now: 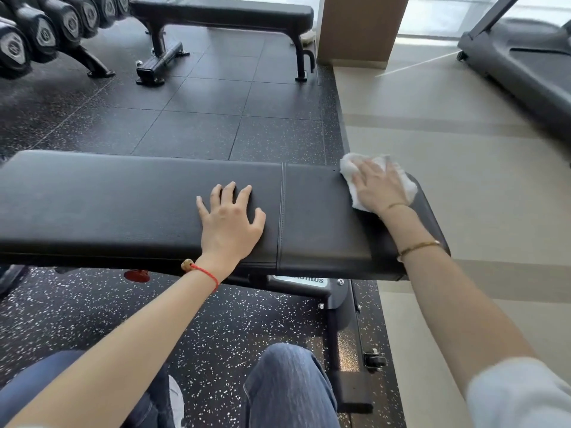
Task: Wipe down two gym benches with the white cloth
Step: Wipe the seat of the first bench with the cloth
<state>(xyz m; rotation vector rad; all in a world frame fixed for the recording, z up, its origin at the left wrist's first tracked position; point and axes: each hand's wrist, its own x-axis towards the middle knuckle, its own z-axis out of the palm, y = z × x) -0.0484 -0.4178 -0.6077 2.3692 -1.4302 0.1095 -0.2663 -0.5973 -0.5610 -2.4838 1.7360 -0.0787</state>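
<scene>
A black padded gym bench (108, 205) runs left to right just in front of me. My left hand (230, 217) rests flat on its middle with the fingers spread. At the bench's right end my right hand (378, 186) presses the white cloth (350, 168) flat against the seat pad, fingers straight on top of it. The cloth is bunched and sticks out beyond the fingers. A second black flat bench (222, 12) stands farther back near the top of the view.
A rack of black dumbbells (37, 35) fills the top left. A tan column (358, 26) stands behind the far bench and a treadmill (525, 57) at the top right. Dark rubber tiles (200, 112) lie between the benches, pale flooring (463, 149) to the right.
</scene>
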